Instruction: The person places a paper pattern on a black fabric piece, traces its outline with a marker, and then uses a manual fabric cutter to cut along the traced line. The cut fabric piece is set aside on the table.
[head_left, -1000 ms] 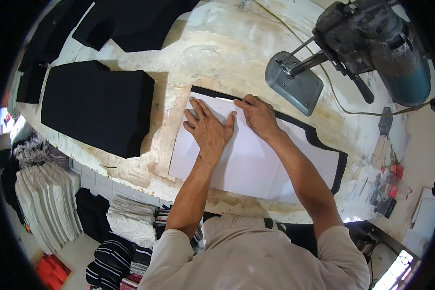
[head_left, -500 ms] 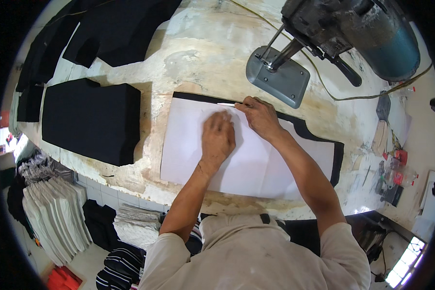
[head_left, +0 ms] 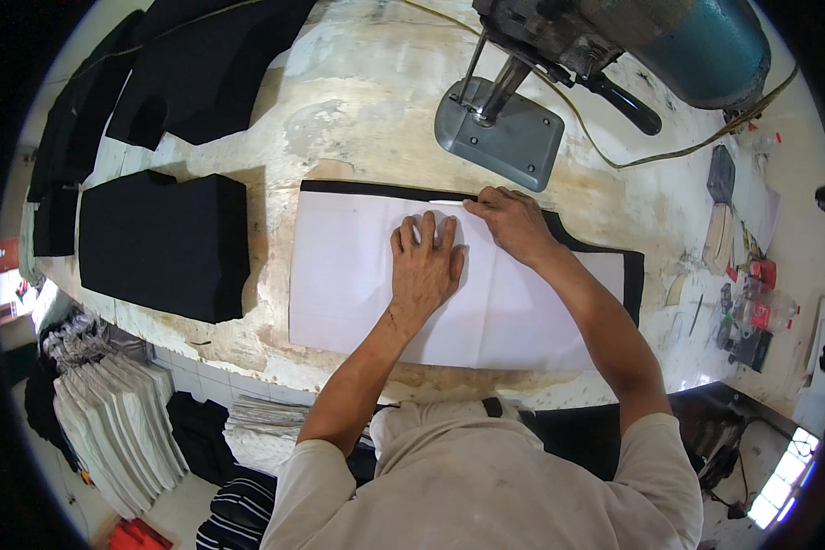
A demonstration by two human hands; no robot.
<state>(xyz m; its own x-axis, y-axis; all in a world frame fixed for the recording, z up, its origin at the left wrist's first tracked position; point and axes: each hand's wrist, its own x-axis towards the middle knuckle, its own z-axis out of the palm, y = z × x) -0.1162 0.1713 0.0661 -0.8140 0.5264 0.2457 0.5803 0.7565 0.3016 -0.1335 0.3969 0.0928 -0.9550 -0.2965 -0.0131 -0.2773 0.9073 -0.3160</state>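
- Two hands rest on a white paper pattern sheet (head_left: 357, 275) over black fabric (head_left: 614, 257) on the worn worktop (head_left: 357, 119).
- Left hand (head_left: 424, 266) lies flat, fingers spread, pressing the sheet.
- Right hand (head_left: 513, 220), just beside it, pinches a small white marker at the sheet's far edge.
- Beyond the right hand stands a grey metal cutting-machine base (head_left: 504, 137).

We see a white paper pattern (head_left: 357, 275) lying flat on a layer of black fabric (head_left: 605, 252), just in front of the cutting machine's grey base plate (head_left: 509, 137); the fabric's edge shows along the pattern's far and right sides.
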